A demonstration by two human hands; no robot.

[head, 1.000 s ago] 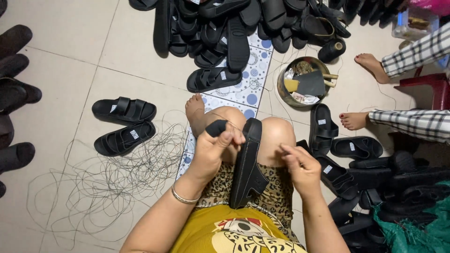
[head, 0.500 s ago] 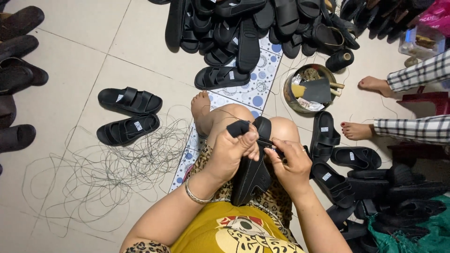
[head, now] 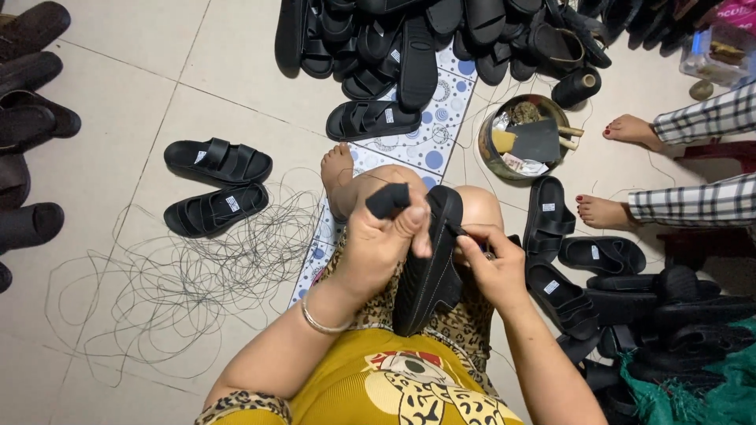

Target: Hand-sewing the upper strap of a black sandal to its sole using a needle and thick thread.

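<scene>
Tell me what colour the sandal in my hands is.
Black, sole and strap alike; the sandal shows clearly in the head view.

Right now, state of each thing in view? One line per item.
left hand: grip closed on the black sandal's strap
right hand: pinched at the sandal's side edge
black sandal: held on edge over the lap, sole showing
pair of sandals: flat on the floor, straps up
black thread: loose tangle on the tiles
metal bowl: upright, holding tools and scraps
thread spool: lying beside the bowl
</scene>
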